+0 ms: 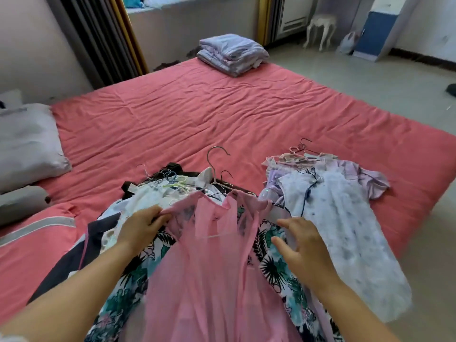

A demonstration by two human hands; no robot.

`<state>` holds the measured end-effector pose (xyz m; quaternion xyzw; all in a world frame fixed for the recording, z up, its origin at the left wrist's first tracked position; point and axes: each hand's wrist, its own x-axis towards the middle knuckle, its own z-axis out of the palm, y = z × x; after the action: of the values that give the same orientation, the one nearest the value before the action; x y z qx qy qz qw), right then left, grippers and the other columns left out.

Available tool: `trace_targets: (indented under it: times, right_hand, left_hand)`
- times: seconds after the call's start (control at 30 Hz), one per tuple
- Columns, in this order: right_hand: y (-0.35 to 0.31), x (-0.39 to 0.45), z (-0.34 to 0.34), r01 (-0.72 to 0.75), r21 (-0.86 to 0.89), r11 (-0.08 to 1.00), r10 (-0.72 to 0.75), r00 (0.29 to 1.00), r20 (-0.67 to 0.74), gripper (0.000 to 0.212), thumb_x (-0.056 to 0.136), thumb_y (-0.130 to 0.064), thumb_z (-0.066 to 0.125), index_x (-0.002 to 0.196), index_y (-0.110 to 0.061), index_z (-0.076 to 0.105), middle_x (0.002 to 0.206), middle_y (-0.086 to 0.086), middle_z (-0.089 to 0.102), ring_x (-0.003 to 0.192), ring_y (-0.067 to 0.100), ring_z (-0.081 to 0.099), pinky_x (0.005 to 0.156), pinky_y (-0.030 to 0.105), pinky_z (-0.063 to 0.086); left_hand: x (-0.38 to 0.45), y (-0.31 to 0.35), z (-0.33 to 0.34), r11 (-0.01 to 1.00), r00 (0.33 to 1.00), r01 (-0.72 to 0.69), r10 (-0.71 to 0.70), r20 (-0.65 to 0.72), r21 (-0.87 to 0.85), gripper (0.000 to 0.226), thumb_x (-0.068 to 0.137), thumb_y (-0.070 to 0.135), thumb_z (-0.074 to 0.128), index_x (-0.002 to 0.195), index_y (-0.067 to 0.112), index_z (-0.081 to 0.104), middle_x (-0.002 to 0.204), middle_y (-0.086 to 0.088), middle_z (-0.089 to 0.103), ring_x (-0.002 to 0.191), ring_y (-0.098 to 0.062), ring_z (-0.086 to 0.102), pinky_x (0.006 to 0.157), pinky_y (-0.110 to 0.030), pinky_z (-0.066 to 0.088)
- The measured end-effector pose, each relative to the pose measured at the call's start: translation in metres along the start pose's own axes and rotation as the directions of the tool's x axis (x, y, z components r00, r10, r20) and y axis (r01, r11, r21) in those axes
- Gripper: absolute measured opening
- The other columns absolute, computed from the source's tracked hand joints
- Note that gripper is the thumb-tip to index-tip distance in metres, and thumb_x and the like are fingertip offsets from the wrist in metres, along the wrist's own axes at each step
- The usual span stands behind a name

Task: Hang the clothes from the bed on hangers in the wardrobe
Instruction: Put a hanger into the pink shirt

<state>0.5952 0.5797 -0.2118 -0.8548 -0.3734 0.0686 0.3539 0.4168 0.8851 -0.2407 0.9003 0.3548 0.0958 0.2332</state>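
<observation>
Pink dress (212, 280) hem cut off at bottom edge; hanger (217, 169) bar veiled beneath its fabric; right hand (299, 245) motion-blurred.

The middle and upper stretch of the bed (197, 107) lies bare, open to a reach. Low in the frame, a heap of clothes on hangers (172, 193) crowds the centre, and a second pile (328, 191) fills the lower right. Folded bedding (232, 54) blocks the far corner at upper centre. A pillow (27, 144) walls off the left edge.
</observation>
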Motion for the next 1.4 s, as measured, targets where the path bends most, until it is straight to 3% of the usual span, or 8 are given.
trace_targets:
  times: [0.07,0.2,0.3,0.5,0.6,0.8,1.0,1.4]
  right_hand:
    - [0.015,0.014,0.015,-0.024,0.011,1.0,0.023,0.998,0.058,0.032,0.081,-0.018,0.071,0.112,-0.013,0.064,0.105,-0.001,0.061,0.103,0.015,0.052,0.09,0.022,0.034]
    - [0.035,0.036,0.041,-0.047,0.038,0.998,0.042,0.991,0.129,0.032,0.082,-0.018,0.07,0.114,-0.013,0.064,0.109,-0.001,0.061,0.107,0.016,0.051,0.094,0.021,0.033]
    - [0.041,0.045,0.051,-0.057,0.052,0.997,0.048,0.986,0.159,0.033,0.083,-0.018,0.069,0.116,-0.013,0.064,0.113,0.001,0.061,0.11,0.015,0.051,0.094,0.019,0.031]
    - [0.033,0.057,0.052,-0.068,0.094,0.993,0.053,0.987,0.154,0.029,0.082,-0.018,0.069,0.111,-0.013,0.066,0.107,0.001,0.064,0.104,0.015,0.053,0.089,0.02,0.033]
    - [0.02,0.055,0.049,-0.057,0.084,0.995,0.044,0.988,0.146,0.03,0.083,-0.023,0.066,0.111,-0.012,0.067,0.107,0.001,0.064,0.105,0.016,0.054,0.091,0.02,0.035]
    - [-0.023,0.016,0.043,-0.042,-0.015,0.999,0.043,0.997,0.058,0.034,0.075,-0.03,0.059,0.102,-0.011,0.068,0.098,0.006,0.067,0.095,0.025,0.06,0.086,0.032,0.043]
    - [-0.078,-0.092,0.043,-0.138,-0.114,0.984,0.14,0.99,0.003,0.038,0.078,-0.033,0.057,0.107,-0.011,0.067,0.099,0.004,0.066,0.096,0.023,0.058,0.087,0.034,0.047]
    - [-0.132,-0.304,-0.006,-0.426,-0.24,0.872,0.408,0.905,-0.124,0.057,0.077,-0.048,0.044,0.123,-0.018,0.059,0.116,-0.003,0.06,0.112,0.017,0.05,0.093,0.026,0.038]
  left_hand:
    - [0.017,-0.006,0.018,0.997,0.996,0.07,-0.071,0.056,0.019,0.024,0.089,0.025,0.062,0.072,0.009,0.059,0.061,-0.004,0.055,0.059,-0.023,0.051,0.054,-0.031,0.035]
    - [0.045,-0.024,0.056,0.963,0.971,0.187,-0.211,0.112,0.192,0.02,0.089,0.032,0.06,0.076,0.017,0.056,0.081,-0.006,0.054,0.086,-0.032,0.055,0.065,-0.037,0.04]
    - [0.047,-0.017,0.072,0.917,0.951,0.25,-0.294,0.101,0.31,0.031,0.092,0.039,0.053,0.114,0.018,0.06,0.119,-0.009,0.052,0.113,-0.03,0.049,0.087,-0.041,0.041]
    - [0.026,0.008,0.069,0.95,0.965,0.236,-0.255,0.068,0.206,0.038,0.091,0.033,0.057,0.125,0.015,0.057,0.124,-0.008,0.052,0.111,-0.029,0.053,0.092,-0.042,0.041]
    - [0.004,0.023,0.052,0.978,0.978,0.143,-0.163,0.127,0.153,0.035,0.091,0.033,0.058,0.122,0.016,0.059,0.12,-0.005,0.057,0.106,-0.025,0.056,0.084,-0.037,0.046]
    - [-0.057,0.036,0.018,0.923,0.965,-0.159,0.07,0.255,0.35,0.034,0.093,0.043,0.044,0.115,0.025,0.062,0.108,0.004,0.063,0.099,-0.022,0.063,0.072,-0.033,0.049]
    - [-0.127,0.04,-0.025,0.913,0.935,-0.277,0.184,0.304,0.3,0.041,0.097,0.043,0.04,0.134,0.028,0.047,0.131,0.007,0.051,0.119,-0.017,0.05,0.089,-0.029,0.042]
    - [-0.247,0.074,-0.049,0.751,0.714,-0.636,0.486,0.504,0.178,0.04,0.096,0.048,0.038,0.134,0.036,0.042,0.13,0.015,0.051,0.116,-0.008,0.051,0.086,-0.025,0.045]
